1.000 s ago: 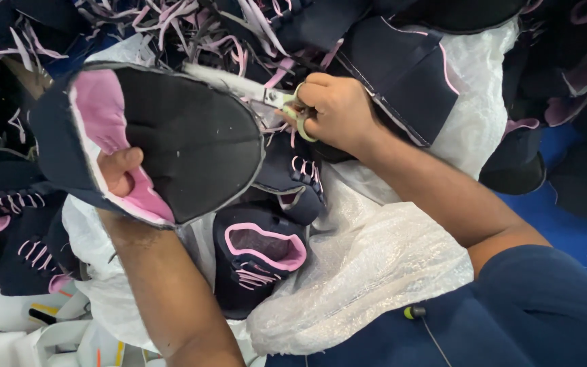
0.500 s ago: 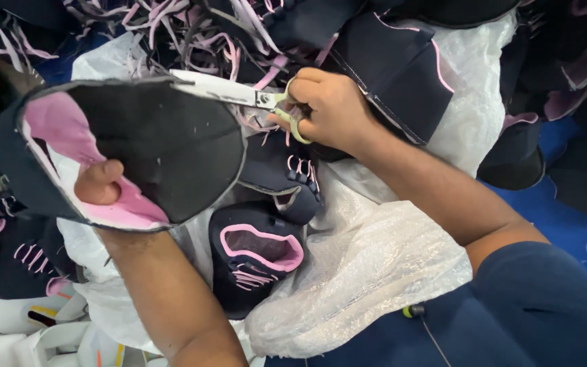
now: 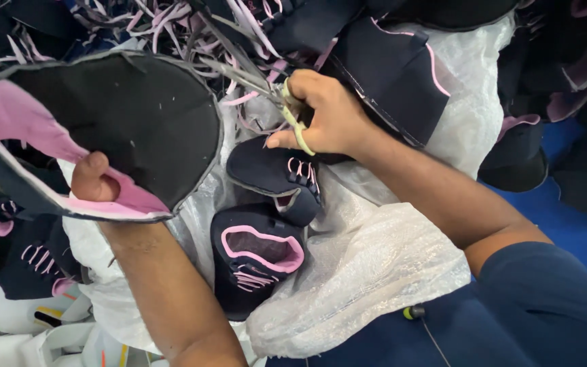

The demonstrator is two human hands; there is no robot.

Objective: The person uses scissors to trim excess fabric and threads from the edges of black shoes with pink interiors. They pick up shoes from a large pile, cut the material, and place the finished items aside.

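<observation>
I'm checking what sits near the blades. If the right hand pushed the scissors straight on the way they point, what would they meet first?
The right hand aims the scissors up-left. First in line is probably the tangle of pink and dark trimmings, just above the dark shoe upper held by the left hand; depth is unclear.

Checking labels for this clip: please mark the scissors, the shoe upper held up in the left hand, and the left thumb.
scissors (image 3: 249, 78), head view, on the metal blades.
shoe upper (image 3: 130, 119), head view, on its dark inner lining.
left thumb (image 3: 93, 178), head view, on the thumb tip.
</observation>
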